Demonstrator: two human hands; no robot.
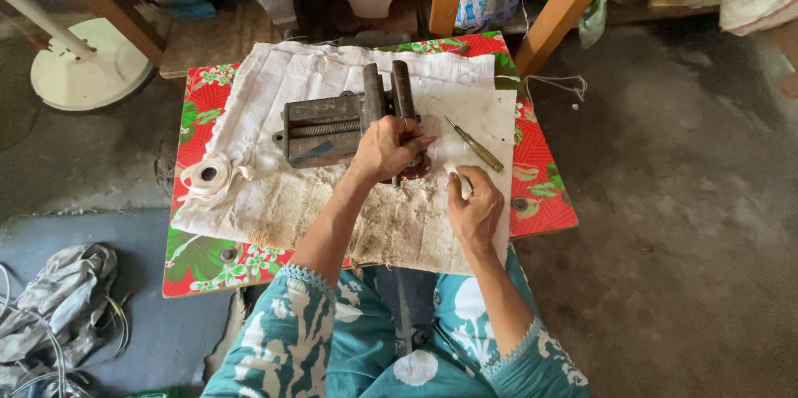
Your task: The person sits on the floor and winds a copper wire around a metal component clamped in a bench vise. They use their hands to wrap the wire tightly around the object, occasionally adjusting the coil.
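Here, left hand (388, 148) on rusty iron vise (341, 126), right hand (475, 208) on coarse white cloth (332, 190)

table: low, small (544, 198), covered in red floral oilcloth
on the table: white stained cloth (291, 198)
on the cloth: metal vise (328, 128), tape roll (208, 173), screwdriver (474, 145)

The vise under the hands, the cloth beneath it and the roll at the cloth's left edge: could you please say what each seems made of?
Vise: dull grey metal, likely cast iron or steel, with a bare threaded screw. Cloth: coarse off-white woven fabric, stained brown near the person. Roll: white tape, possibly cotton, with loose trailing ends.
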